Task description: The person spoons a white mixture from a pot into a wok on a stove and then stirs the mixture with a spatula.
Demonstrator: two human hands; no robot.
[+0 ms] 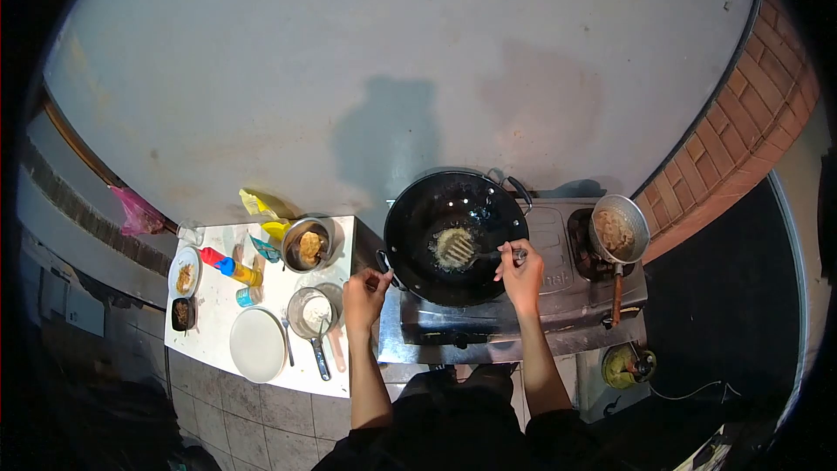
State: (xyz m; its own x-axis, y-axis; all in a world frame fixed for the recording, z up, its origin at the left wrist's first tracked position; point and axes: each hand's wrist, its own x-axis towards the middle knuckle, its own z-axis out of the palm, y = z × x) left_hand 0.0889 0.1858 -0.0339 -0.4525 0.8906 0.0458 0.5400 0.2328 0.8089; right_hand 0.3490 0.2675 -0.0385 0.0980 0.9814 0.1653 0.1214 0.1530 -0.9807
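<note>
A large black wok (418, 209) stands on the stove, with a pale, roundish piece of food (445, 244) in bubbling oil at its bottom. My right hand (520, 277) is closed around the dark handle of a slotted turner (461, 249). The turner's head lies over the food and hides part of it. At the wok's left rim, my left hand (364, 298) has its fingers curled together on the side handle (384, 261). The fingers cover part of that handle.
Right of the wok, a saucepan (621, 225) with food sits on the stove (558, 275). The white table (218, 331) at left bears a plate (257, 345), a pot (307, 244) with fried food, a saucepan of white mixture (316, 310) and sauce bottles (241, 272). A wall rises behind.
</note>
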